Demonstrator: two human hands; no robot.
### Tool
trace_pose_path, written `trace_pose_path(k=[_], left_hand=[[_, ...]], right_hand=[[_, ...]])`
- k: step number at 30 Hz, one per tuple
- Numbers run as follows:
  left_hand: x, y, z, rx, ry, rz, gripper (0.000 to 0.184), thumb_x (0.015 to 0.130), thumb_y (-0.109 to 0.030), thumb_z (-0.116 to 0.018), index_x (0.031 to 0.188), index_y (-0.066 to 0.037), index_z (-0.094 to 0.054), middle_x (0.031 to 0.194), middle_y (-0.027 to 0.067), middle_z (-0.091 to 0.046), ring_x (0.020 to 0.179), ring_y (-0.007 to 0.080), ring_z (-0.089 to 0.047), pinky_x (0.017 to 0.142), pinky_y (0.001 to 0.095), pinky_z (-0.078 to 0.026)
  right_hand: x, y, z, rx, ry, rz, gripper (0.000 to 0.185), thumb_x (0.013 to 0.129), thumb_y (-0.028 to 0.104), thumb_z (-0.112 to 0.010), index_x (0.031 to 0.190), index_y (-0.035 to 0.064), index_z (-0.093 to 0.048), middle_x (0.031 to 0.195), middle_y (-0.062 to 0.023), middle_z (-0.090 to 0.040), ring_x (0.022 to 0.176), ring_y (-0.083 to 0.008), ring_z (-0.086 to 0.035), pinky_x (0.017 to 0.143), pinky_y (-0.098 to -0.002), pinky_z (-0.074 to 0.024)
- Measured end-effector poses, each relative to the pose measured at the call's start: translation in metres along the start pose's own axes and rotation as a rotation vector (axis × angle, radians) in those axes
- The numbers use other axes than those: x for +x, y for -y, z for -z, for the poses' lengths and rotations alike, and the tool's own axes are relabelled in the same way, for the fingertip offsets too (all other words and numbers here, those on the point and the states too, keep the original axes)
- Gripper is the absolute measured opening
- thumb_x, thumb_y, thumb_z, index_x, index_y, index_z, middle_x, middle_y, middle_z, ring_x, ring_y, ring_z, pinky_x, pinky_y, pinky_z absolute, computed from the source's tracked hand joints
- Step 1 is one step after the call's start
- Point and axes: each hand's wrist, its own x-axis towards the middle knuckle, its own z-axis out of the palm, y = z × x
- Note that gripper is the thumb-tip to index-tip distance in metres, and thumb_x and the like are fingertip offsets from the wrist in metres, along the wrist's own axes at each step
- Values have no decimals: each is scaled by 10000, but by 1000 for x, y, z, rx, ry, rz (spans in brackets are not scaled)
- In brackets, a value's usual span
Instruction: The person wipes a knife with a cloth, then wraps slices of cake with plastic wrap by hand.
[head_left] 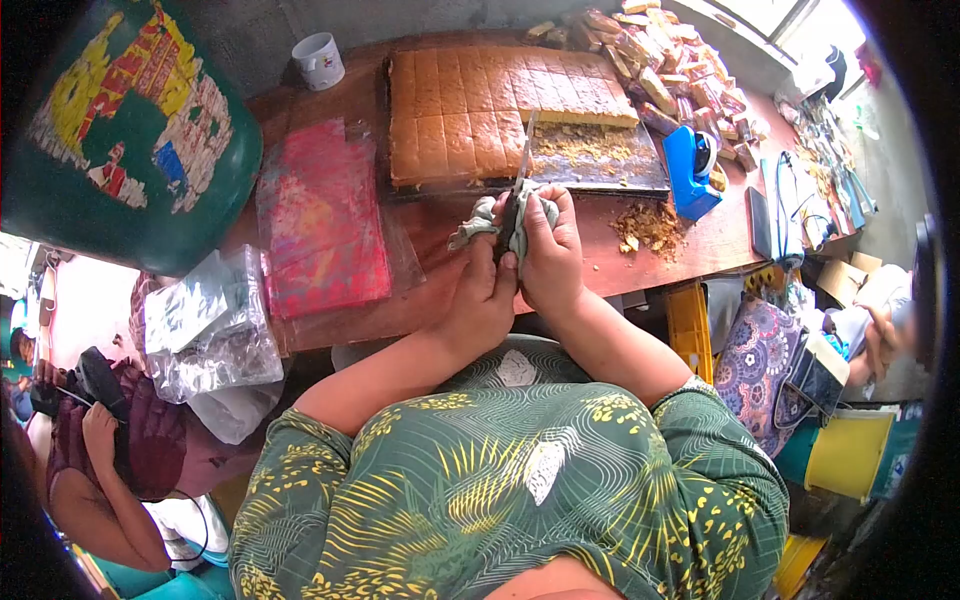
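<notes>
In the head view, the left hand [487, 285] is closed on the dark handle of the knife [524, 155], and the right hand [550, 245] is closed on the cloth [478, 224], bunched around this handle. Both hands are close together, above the near edge of the surface [600, 240]. The blade points to the far edge, over the tray [640, 180] (its cake [450, 110] has straight cut lines). Wrapped pieces [690, 75] lie in a heap at the far right corner.
</notes>
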Motion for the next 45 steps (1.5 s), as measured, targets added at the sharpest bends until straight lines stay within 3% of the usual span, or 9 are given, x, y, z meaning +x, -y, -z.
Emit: trace_pose_path(k=[3,12,23,28,30,32,35,38,45], left_hand=[[0,7,2,95,-16,-81,176,1109,-134,-373,1269,-66,-405,837,53,-556,657,129,-532,568,314,-461],[3,6,4,189,-58,-121,174,1095,-112,-388,1249,-35,-419,839,72,-582,657,157,-564,582,341,-483],[-1,-6,9,224,-79,-156,245,1051,-91,-455,1270,17,-470,880,150,-623,743,265,-624,688,442,-507],[8,-18,14,525,-171,-487,256,1082,-156,-427,1279,3,-463,952,141,-612,709,232,-600,647,418,-492],[7,-14,17,324,-48,-297,272,1104,-206,-413,1295,-18,-459,955,119,-593,675,189,-570,606,375,-473],[2,2,21,-171,202,160,306,1126,-277,-405,1317,-43,-453,943,90,-566,638,142,-532,562,320,-447],[2,9,22,-654,279,129,384,1121,-389,-402,1343,-79,-445,870,42,-521,600,102,-475,529,254,-406],[5,-6,28,-679,274,94,449,1102,-460,-402,1349,-86,-435,848,29,-508,597,108,-470,533,250,-415],[5,-6,34,-692,250,99,444,1111,-439,-396,1379,-89,-439,874,37,-518,632,111,-484,547,255,-424]], right_hand=[[0,-1,-5,0,-13,19,119,1116,154,-441,1195,106,-366,1064,-131,-677,925,-191,-674,845,-326,-563],[9,-4,-9,-15,-92,-30,129,1114,140,-415,1221,108,-352,982,-114,-656,886,-197,-672,786,-326,-567],[18,-1,-10,20,-109,-135,103,1094,117,-425,1190,94,-394,935,-121,-641,806,-209,-643,756,-345,-544],[22,2,-8,37,-162,-231,132,1081,101,-423,1213,89,-424,926,-116,-628,807,-216,-639,761,-359,-553],[21,4,-9,46,-184,-246,155,1084,113,-403,1224,82,-462,945,-98,-628,812,-196,-633,755,-338,-566],[22,-4,8,61,-141,-229,150,1089,133,-440,1230,88,-463,951,-93,-632,813,-195,-643,747,-327,-571],[22,-3,21,40,-128,-205,153,1085,178,-523,1207,93,-488,963,-76,-643,814,-172,-658,712,-306,-575],[24,1,41,-21,-185,-140,167,1070,196,-576,1179,81,-522,958,-72,-654,798,-163,-663,689,-305,-577],[18,24,57,-32,-149,-128,222,1072,230,-552,1221,65,-557,1047,-78,-654,874,-187,-672,772,-341,-584]])
